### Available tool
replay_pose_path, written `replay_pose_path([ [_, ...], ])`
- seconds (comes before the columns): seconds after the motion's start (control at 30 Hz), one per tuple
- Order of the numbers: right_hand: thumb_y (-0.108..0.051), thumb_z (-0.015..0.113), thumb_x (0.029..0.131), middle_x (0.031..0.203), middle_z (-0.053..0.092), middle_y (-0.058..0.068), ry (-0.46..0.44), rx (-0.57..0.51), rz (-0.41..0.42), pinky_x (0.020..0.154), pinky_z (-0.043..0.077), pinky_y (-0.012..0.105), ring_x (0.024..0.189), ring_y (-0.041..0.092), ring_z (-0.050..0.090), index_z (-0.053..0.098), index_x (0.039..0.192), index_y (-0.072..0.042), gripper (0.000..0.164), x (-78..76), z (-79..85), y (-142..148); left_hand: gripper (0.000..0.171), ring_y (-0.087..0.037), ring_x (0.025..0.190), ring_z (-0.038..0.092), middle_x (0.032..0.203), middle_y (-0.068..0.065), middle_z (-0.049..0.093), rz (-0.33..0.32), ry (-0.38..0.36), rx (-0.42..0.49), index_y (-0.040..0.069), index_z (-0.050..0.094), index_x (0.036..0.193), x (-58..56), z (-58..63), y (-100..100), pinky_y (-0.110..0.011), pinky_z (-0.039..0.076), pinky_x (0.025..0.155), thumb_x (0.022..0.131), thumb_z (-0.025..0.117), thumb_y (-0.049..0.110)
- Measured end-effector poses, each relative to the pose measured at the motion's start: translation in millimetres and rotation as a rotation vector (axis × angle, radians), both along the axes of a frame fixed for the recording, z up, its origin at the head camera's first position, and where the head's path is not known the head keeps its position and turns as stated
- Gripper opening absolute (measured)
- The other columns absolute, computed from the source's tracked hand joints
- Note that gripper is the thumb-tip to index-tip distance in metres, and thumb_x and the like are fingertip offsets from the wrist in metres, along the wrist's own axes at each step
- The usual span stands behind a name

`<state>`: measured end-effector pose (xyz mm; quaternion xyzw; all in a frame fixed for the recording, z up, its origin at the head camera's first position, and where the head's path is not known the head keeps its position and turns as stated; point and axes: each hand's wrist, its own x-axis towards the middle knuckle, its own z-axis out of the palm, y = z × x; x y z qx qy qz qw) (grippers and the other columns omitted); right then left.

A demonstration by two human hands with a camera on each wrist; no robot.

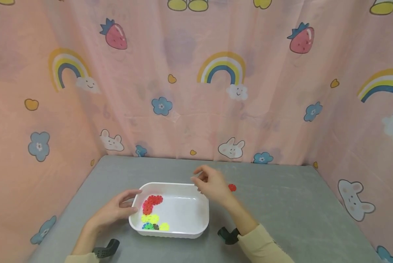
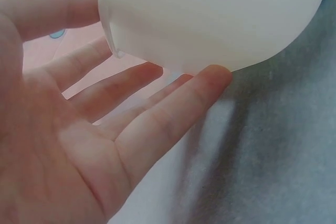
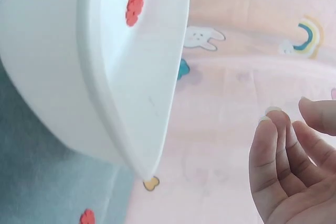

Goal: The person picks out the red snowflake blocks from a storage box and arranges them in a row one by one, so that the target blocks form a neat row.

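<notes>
A white plastic tub (image 1: 183, 208) sits on the grey table. Inside, along its left side, lie red snowflake discs (image 1: 155, 200), yellow snowflake discs (image 1: 154, 218) and a few green, blue and dark ones at the front. My left hand (image 1: 115, 208) rests against the tub's left end; in the left wrist view its fairly straight fingers touch the outer wall. Above the tub's back right corner hovers my right hand (image 1: 212, 184), fingers loosely bent, thumb apart. The right wrist view shows nothing held in that hand (image 3: 294, 166). A single red disc (image 1: 232, 187) lies on the table just beyond it.
A pink patterned curtain (image 1: 189, 128) stands behind the table and along both sides. Dark wrist-worn devices (image 1: 228, 235) sit below each hand. Grey tabletop (image 1: 298, 212) extends to the right of the tub.
</notes>
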<state>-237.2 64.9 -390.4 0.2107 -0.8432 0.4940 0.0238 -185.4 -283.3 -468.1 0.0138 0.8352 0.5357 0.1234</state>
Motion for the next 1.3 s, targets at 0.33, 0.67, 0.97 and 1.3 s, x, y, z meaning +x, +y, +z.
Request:
replay_pose_path([
  [0.33, -0.017, 0.07, 0.097, 0.08, 0.066, 0.001, -0.025, 0.043, 0.108, 0.057, 0.055, 0.025, 0.064, 0.015, 0.062, 0.066, 0.115, -0.005, 0.022, 8.4, -8.4, -31.3, 0.073, -0.049, 0.139, 0.043, 0.155, -0.017, 0.042, 0.018, -0.015, -0.014, 0.017, 0.048, 0.149, -0.9, 0.8, 1.1, -0.062, 0.051, 0.096, 0.085, 0.08, 0.034],
  [0.67, -0.02, 0.072, 0.096, 0.083, 0.062, -0.004, -0.098, 0.135, 0.111, 0.059, 0.053, 0.024, 0.071, 0.014, 0.059, 0.067, 0.115, -0.011, 0.022, 14.1, -26.5, -69.0, 0.073, -0.05, 0.14, 0.041, 0.155, -0.017, 0.042, -0.004, -0.001, -0.009, 0.017, 0.048, 0.149, -0.9, 1.7, -0.1, -0.062, 0.051, 0.097, 0.086, 0.079, 0.033],
  [0.97, -0.016, 0.073, 0.094, 0.081, 0.06, -0.002, -0.154, 0.146, 0.153, 0.057, 0.05, 0.021, 0.068, 0.012, 0.054, 0.067, 0.112, -0.008, 0.021, 16.6, -33.2, -96.4, 0.069, -0.054, 0.141, 0.036, 0.157, -0.02, 0.038, -0.032, -0.001, 0.017, 0.013, 0.046, 0.149, -1.3, 4.7, -0.9, -0.061, 0.049, 0.1, 0.089, 0.075, 0.029],
  [1.3, -0.015, 0.075, 0.092, 0.08, 0.058, -0.002, -0.19, 0.174, 0.181, 0.056, 0.048, 0.02, 0.067, 0.012, 0.053, 0.067, 0.111, -0.006, 0.023, 14.0, -46.4, -113.7, 0.067, -0.054, 0.141, 0.035, 0.157, -0.024, 0.037, -0.07, 0.003, 0.048, 0.009, 0.043, 0.15, -2.0, 3.4, -1.7, -0.056, 0.052, 0.099, 0.092, 0.073, 0.027],
])
